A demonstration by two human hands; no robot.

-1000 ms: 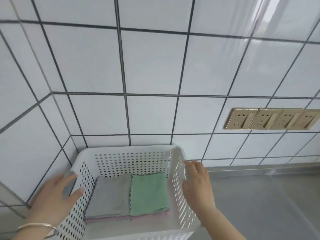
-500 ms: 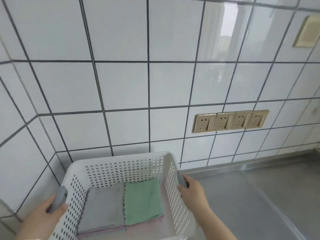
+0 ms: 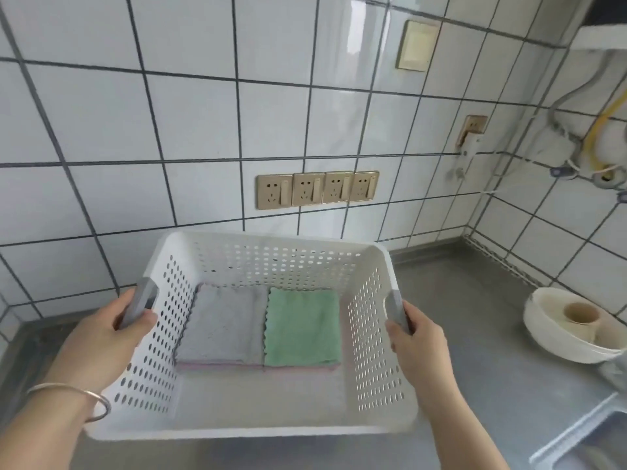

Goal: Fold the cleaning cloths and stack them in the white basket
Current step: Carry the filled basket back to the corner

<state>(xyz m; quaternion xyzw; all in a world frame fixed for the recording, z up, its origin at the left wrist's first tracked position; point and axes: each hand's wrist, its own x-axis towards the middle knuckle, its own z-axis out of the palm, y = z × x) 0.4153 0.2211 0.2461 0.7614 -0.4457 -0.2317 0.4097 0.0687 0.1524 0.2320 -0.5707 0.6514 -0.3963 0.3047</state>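
Basket: the white basket [image 3: 271, 252] is being held over the steel counter [image 3: 475, 334], close to the tiled wall [image 3: 169, 113].
Left hand: the left hand [image 3: 105, 337] is being kept on the grey left handle [image 3: 140, 300], the fingers being curled round it; a metal bangle [image 3: 86, 398] is being worn on that wrist.
Right hand: the right hand [image 3: 419, 337] is being kept on the grey right handle [image 3: 397, 308], the fingers being wrapped round it.
Cloths: a folded grey cloth [image 3: 224, 323] and a folded green cloth [image 3: 302, 327] are being carried side by side on the basket floor, edges touching, each lying on a pink cloth [image 3: 258, 367] whose edge is showing beneath.
Surroundings: a row of four gold sockets [image 3: 317, 188] is being shown on the wall above the basket; a white bowl [image 3: 556, 334] is being kept on the counter to the right, well apart.
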